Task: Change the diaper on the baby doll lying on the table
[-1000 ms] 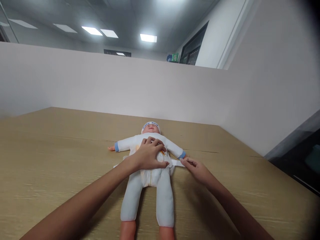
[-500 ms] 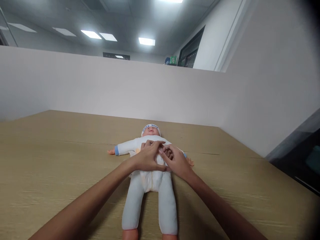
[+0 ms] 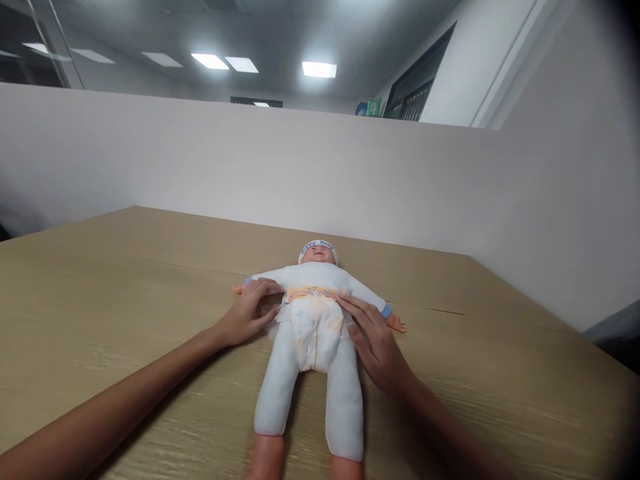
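Observation:
A baby doll (image 3: 320, 273) lies face up on the table, its arms spread and its feet toward me. It has a white cloth body with blue cuffs and a printed white headband. Around its hips sits a white diaper (image 3: 317, 327) with a patterned orange waistband across the belly. My left hand (image 3: 253, 311) is open at the doll's hip on the left, its fingertips by the diaper's side edge. On the other side my right hand (image 3: 373, 337) is open, with fingers stretched out and touching the end of the waistband.
The wooden table (image 3: 165, 413) has a thin seam running across it. A pale low wall (image 3: 300, 173) stands behind it, and another wall rises on the right. Farther back are a green package (image 3: 373, 107) and a dark window frame (image 3: 420, 80).
My hands have parted from over the doll's belly to either side of its hips, uncovering the diaper front. The view has shifted, so the doll appears slightly more to the right.

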The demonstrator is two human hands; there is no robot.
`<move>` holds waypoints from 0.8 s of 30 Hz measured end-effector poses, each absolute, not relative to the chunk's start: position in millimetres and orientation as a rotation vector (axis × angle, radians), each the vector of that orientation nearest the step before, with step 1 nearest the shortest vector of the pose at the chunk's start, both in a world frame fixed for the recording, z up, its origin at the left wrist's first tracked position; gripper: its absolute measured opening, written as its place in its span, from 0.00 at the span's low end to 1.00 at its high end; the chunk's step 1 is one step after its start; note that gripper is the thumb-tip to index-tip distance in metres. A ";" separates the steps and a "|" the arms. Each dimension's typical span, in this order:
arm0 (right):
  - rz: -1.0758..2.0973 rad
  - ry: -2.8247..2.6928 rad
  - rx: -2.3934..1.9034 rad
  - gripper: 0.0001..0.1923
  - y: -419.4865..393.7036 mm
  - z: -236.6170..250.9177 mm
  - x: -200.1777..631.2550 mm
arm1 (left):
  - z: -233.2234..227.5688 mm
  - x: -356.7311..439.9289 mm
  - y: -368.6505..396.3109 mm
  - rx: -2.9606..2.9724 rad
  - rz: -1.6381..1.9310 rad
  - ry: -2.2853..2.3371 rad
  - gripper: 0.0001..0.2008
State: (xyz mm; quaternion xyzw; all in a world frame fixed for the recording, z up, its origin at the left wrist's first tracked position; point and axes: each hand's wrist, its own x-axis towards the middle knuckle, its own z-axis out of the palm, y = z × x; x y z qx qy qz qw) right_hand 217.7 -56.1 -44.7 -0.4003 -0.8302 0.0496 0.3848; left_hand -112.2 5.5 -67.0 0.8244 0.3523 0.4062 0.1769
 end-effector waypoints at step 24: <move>0.330 -2.312 -1.289 0.14 -26.1 24.8 117.2 | -11.1 -118.9 17.1 1.640 0.793 1.032 0.24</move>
